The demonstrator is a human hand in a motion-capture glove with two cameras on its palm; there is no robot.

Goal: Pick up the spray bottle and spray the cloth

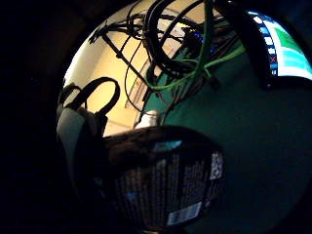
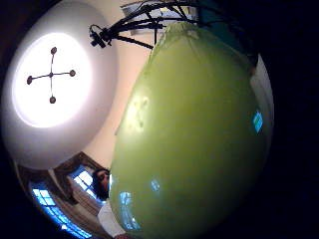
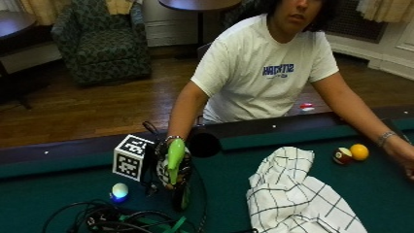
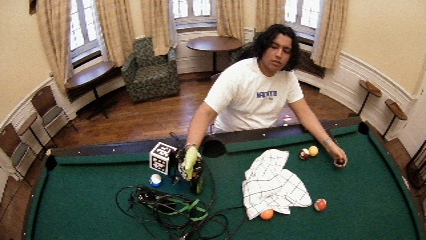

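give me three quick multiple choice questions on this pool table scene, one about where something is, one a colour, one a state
1. Where does the checked cloth lie?
A. on the armchair
B. on the green felt, apart from the bottle
C. over the bottle

2. What colour is the spray bottle in the right hand?
A. red
B. blue
C. light green

3. How does the bottle stand?
A. gripped by the gloved hand
B. lying free on the felt
C. wrapped in cloth

Answers: 1 B, the outside view shows felt between cloth and bottle. 2 C, its green body fills the thumb side palm view. 3 A, gloved fingers curl round it.
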